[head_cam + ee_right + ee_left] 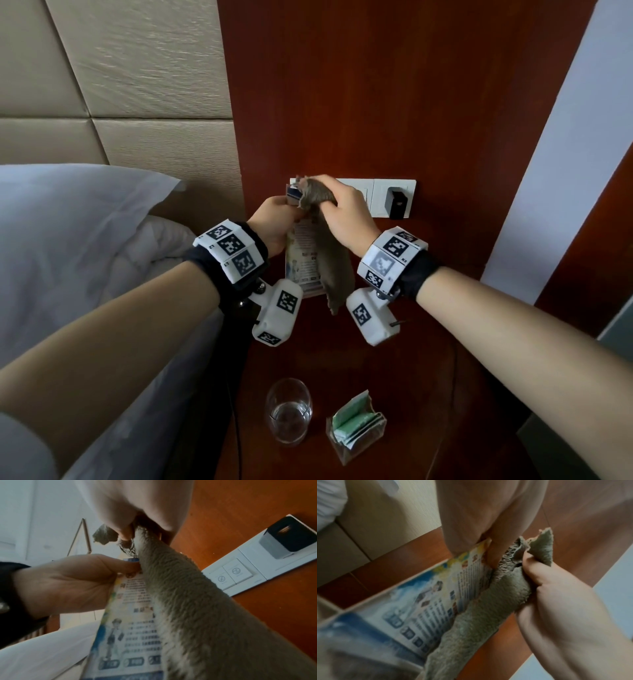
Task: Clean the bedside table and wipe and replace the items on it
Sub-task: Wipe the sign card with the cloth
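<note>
My left hand pinches the top of a printed card, held upright above the bedside table. The card shows blue sky art and rows of text, seen also in the right wrist view as the card. My right hand grips a grey-brown cloth bunched at the card's top edge. The cloth hangs down over the card's right half. In the left wrist view the cloth lies against the card beside my right hand.
A clear drinking glass and a clear holder with green sachets stand near the table's front. A white switch panel with a black charger sits on the wooden wall. The bed and pillow lie left.
</note>
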A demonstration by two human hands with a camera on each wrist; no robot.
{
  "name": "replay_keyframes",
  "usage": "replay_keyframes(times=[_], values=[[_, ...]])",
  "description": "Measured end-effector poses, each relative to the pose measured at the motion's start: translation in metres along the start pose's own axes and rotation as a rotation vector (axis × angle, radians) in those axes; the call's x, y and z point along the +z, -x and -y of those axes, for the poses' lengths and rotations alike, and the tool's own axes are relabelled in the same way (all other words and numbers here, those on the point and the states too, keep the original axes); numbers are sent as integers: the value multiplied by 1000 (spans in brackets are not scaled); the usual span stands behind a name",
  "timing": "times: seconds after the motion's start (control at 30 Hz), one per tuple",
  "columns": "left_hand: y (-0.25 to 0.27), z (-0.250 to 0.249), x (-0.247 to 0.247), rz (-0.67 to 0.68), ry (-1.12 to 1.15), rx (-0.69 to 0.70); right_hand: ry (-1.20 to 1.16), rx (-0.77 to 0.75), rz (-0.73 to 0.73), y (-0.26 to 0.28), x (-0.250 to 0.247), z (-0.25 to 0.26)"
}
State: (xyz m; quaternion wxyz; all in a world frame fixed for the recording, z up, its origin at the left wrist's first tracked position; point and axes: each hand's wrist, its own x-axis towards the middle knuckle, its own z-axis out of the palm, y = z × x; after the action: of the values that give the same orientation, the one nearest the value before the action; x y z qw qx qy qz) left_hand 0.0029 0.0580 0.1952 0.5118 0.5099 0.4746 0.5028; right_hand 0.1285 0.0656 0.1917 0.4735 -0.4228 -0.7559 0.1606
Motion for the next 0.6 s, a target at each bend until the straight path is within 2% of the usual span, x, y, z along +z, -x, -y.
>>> replay_keyframes(times=[0.27,0.43,0.6], values=[[4,2,-5,45,34,-90,90,123,-6,1,-21,-40],[3,9,-3,89,34,-98,116,181,-23,11,-30,-55],[2,23,0,125,63,-97,120,262,-120,26,-50,-70]])
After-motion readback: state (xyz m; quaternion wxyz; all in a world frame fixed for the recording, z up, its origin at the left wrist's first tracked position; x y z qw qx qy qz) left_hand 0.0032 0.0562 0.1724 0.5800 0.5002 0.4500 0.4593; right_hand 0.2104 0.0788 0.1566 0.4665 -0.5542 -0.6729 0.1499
